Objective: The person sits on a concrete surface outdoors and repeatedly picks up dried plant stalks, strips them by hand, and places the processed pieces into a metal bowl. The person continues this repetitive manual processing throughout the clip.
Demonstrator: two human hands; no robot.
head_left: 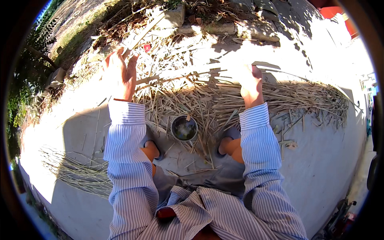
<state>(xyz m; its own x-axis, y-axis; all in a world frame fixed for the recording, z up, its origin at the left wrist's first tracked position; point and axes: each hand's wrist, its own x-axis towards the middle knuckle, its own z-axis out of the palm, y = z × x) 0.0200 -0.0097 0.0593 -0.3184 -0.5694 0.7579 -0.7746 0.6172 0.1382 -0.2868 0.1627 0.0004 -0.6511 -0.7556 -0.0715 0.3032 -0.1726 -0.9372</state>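
My left hand (125, 78) is raised at the left, its thumb and fingers closed around a long dry stalk (145, 35) that slants up and away. A pale stretch of stalk (176, 74) runs across between my hands; glare hides whether it is the same piece. At the right, my right hand (252, 86) is closed on the stalk, with thin ends trailing out beyond it to the right. Strong sunlight washes out its fingers. Below the hands, a round metal bowl (184, 128) with dark, shiny contents sits on the ground between my feet.
A thick bundle of dry stalks (296, 98) lies at the right. Loose stalk scraps (180, 96) litter the ground around the bowl. Another pile of thin stalks (82, 170) is at the lower left. Stone blocks (216, 29) and dry brush line the far edge.
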